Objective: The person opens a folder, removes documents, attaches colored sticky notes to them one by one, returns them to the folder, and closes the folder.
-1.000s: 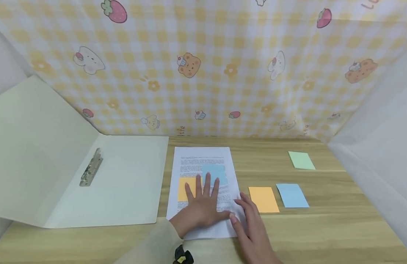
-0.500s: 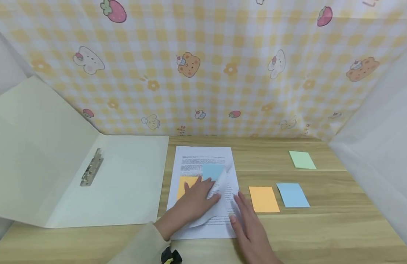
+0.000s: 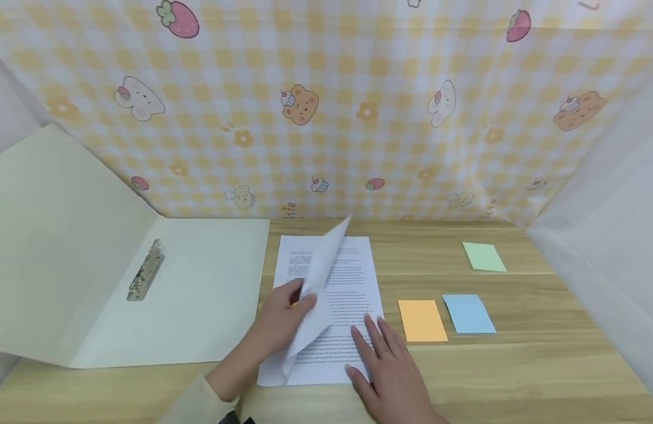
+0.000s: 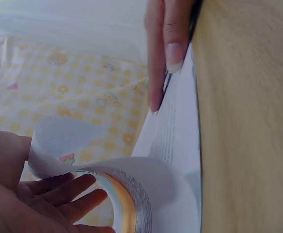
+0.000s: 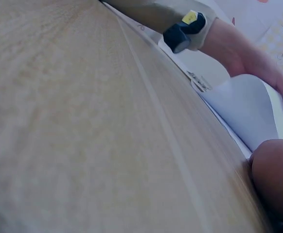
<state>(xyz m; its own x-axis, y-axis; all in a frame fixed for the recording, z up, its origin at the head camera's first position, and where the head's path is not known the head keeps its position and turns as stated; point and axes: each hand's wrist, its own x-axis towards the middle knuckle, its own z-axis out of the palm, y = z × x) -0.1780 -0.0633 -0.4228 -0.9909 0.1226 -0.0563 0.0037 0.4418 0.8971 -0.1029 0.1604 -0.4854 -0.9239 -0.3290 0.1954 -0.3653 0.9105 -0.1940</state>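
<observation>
My left hand (image 3: 278,315) holds the top printed sheet (image 3: 322,268) between thumb and fingers, and the sheet curls upright over the paper stack (image 3: 352,277). In the left wrist view the curled sheet (image 4: 166,184) bends round past the fingers, with an orange sticky note (image 4: 128,201) on its inner face. The blue note on that sheet is mostly hidden by the curl. With fingers extended, my right hand (image 3: 392,374) rests on the stack's lower right corner. From the right wrist view, the raised sheet (image 5: 243,107) shows its blank back below the left hand (image 5: 251,58).
An open white folder (image 3: 215,294) with a metal clip (image 3: 146,271) lies left of the stack. To the right on the wooden table (image 3: 538,353) are orange (image 3: 423,321), blue (image 3: 469,314) and green (image 3: 484,257) sticky notes. A checkered cloth (image 3: 337,147) hangs behind.
The left hand went from lying flat on the top sheet to gripping it, lifting its right side and turning it leftward. The right hand shifted slightly left onto the page beneath.
</observation>
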